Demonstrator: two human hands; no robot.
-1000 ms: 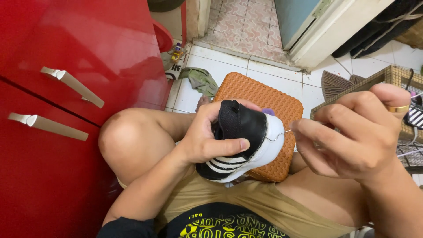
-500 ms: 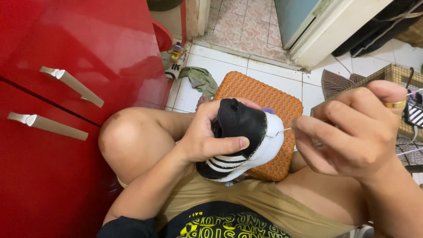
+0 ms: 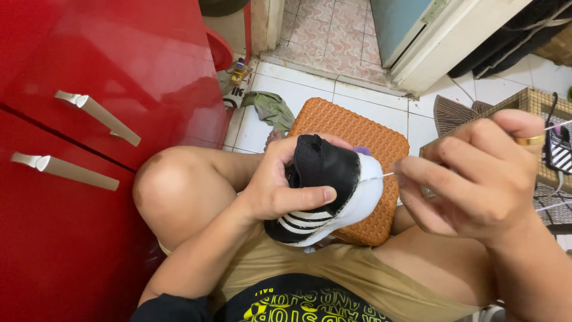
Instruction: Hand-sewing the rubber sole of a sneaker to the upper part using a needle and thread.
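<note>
shoe [image 3: 325, 191]: black mesh upper, white sole, white stripes, held above the lap | left hand [image 3: 280, 185]: wrapped around shoe | right hand [image 3: 476, 179]: fingers pinching thin needle [image 3: 386, 175] at sole edge | orange mat [image 3: 357, 137] beneath

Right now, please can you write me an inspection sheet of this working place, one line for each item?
Surface: white tiled floor; the person sits with bent knees.
Job's things: black mesh shoe with white stripes and white sole; thin needle at its heel edge.
Clutter: orange woven square cushion under the shoe; crumpled green cloth; small bottle.
Grippers: left hand grips the shoe; right hand, gold ring on one finger, pinches the needle.
Cables: dark cord over a wire basket.
Surroundings: glossy red cabinet with metal handles; open doorway with patterned tiles.
</note>
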